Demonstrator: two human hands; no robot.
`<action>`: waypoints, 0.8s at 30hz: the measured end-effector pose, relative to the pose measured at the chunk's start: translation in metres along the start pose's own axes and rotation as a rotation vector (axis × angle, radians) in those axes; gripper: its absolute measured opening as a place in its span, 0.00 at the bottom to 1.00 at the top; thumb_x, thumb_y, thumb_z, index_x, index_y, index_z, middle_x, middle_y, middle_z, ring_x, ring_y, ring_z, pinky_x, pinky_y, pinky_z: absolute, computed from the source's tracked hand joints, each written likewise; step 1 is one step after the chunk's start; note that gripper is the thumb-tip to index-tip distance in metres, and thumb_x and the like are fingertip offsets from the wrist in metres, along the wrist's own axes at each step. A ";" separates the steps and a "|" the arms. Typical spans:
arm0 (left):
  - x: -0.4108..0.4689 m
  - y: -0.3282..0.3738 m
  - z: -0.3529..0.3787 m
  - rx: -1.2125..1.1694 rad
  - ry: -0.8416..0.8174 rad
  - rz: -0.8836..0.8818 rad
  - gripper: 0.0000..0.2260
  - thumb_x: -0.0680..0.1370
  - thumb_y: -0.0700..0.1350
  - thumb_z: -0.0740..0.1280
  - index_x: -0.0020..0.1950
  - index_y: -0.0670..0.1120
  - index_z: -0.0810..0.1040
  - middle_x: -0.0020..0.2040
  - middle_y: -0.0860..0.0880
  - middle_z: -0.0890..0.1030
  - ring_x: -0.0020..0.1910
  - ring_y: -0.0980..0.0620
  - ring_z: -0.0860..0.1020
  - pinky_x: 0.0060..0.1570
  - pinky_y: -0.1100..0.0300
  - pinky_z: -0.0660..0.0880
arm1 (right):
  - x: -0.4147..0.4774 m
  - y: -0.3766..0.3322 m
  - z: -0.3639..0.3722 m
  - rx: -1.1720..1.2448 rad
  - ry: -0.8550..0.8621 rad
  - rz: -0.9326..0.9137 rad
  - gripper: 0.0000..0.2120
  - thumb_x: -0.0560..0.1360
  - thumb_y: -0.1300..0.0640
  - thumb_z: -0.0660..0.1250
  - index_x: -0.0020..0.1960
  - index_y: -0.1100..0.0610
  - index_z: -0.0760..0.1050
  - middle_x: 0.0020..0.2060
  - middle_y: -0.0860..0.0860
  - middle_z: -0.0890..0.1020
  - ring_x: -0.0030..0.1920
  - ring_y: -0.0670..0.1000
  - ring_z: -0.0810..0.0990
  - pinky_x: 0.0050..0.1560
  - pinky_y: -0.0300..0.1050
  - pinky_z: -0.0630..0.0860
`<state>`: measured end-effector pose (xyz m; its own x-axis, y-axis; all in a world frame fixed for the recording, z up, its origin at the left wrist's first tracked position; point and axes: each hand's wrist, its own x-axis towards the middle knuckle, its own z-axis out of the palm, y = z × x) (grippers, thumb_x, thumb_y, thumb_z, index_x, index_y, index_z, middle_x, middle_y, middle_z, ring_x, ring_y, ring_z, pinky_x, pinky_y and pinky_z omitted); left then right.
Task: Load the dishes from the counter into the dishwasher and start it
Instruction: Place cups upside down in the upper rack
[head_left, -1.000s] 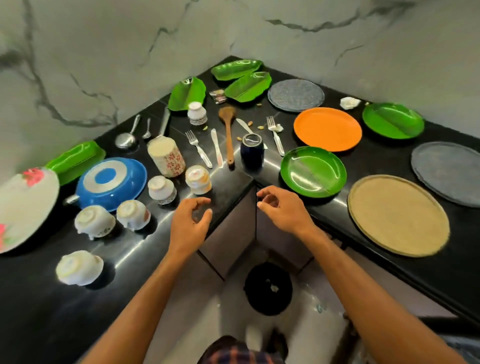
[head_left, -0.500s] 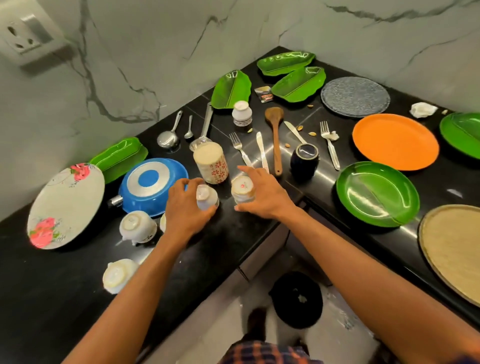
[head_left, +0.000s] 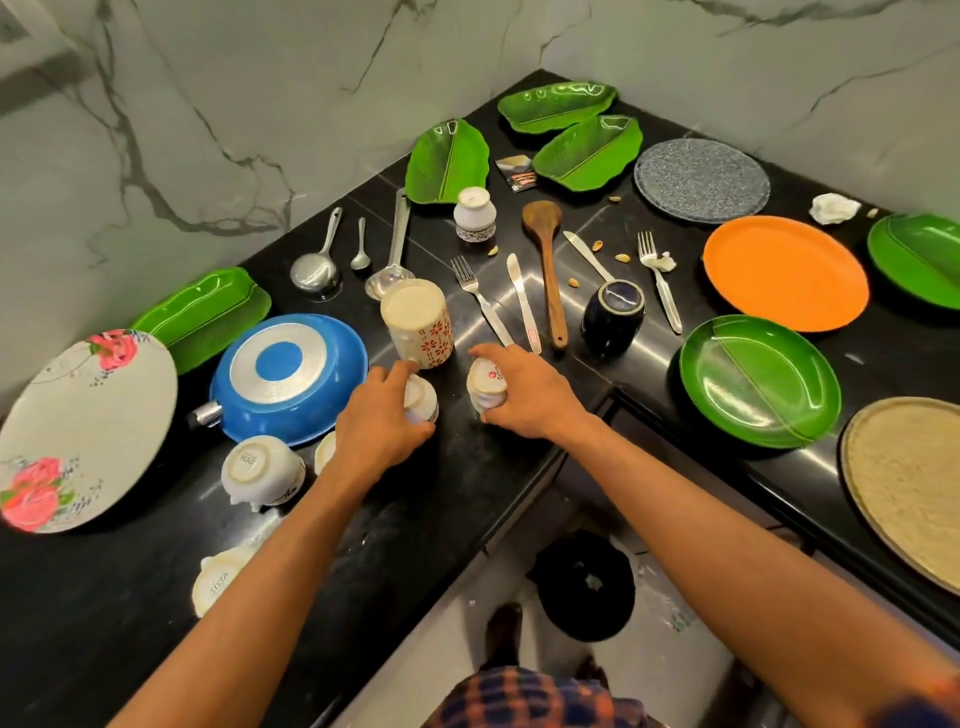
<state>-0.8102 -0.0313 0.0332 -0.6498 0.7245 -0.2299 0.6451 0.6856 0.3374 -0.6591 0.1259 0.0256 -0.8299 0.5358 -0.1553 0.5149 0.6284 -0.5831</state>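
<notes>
My left hand (head_left: 382, 423) grips a small white cup (head_left: 422, 399) that stands upside down on the black counter (head_left: 457, 478). My right hand (head_left: 530, 397) grips a second small upturned white cup (head_left: 485, 387) right beside it. Just behind both stands a taller upturned mug with a red flower pattern (head_left: 418, 325). Two more upturned white cups (head_left: 260, 470) (head_left: 218, 577) sit nearer the left front edge. A blue pan (head_left: 288, 376) lies upside down to the left. The dishwasher is not in view.
Forks (head_left: 480, 299), knives (head_left: 522, 296), a wooden spoon (head_left: 548, 262) and ladles (head_left: 319, 260) lie behind the cups. A dark blue mug (head_left: 613, 312), green plate (head_left: 758, 382), orange plate (head_left: 784, 273), grey plate (head_left: 701, 179), tan plate (head_left: 914, 483) and green leaf trays (head_left: 447, 161) fill the corner. A flowered plate (head_left: 78, 431) lies far left.
Both hands moved from the counter's front edge forward to the two small white cups and closed round them. The view shifted left and closer.
</notes>
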 end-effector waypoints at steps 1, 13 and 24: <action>0.000 0.000 0.000 -0.006 -0.004 0.002 0.37 0.69 0.55 0.76 0.74 0.57 0.63 0.66 0.49 0.72 0.63 0.45 0.74 0.56 0.48 0.76 | -0.001 0.001 -0.001 0.003 0.001 0.001 0.36 0.67 0.48 0.77 0.72 0.41 0.66 0.63 0.48 0.75 0.64 0.54 0.74 0.59 0.59 0.77; -0.032 0.030 -0.004 -0.098 0.416 0.414 0.18 0.74 0.50 0.73 0.61 0.46 0.79 0.57 0.44 0.76 0.56 0.43 0.73 0.52 0.48 0.73 | -0.073 0.033 -0.018 -0.032 0.071 0.094 0.35 0.65 0.46 0.77 0.69 0.41 0.69 0.59 0.45 0.80 0.60 0.51 0.78 0.58 0.52 0.77; -0.107 0.139 0.138 -0.492 -0.283 0.656 0.04 0.73 0.49 0.69 0.43 0.50 0.81 0.41 0.56 0.80 0.40 0.58 0.78 0.44 0.56 0.77 | -0.284 0.103 -0.007 0.208 0.374 0.602 0.40 0.60 0.42 0.76 0.71 0.37 0.68 0.65 0.38 0.77 0.63 0.45 0.77 0.62 0.48 0.76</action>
<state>-0.5954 -0.0030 -0.0216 -0.0404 0.9981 -0.0468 0.5651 0.0615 0.8227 -0.3682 0.0425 0.0153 -0.2691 0.9338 -0.2358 0.7758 0.0651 -0.6277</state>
